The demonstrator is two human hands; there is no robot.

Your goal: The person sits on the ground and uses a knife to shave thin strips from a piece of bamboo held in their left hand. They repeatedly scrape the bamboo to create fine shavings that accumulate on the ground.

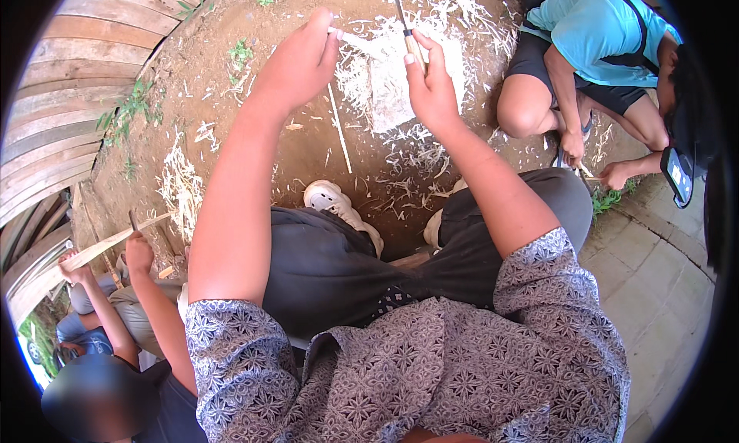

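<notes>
My left hand [302, 62] is raised over the dirt ground with its fingers closed round a thin pale wood strip [339, 127]. The strip shows below the hand and slants down toward my feet; a short pale end [336, 33] also sticks out by the thumb. The fingers hide its middle. To the right, my right hand [433, 89] grips the light wooden handle of a knife [414, 49]. Its narrow dark blade points away from me, toward the top of the view. Blade and strip are apart.
Pale shavings [477, 23] lie thickly round a whitish sheet [389, 96] beyond my hands. At the right a person in a turquoise shirt [589, 27] bends over handwork. At lower left another person [165, 320] holds a blade and a long wood strip [100, 247]. A plank wall [85, 66] stands left.
</notes>
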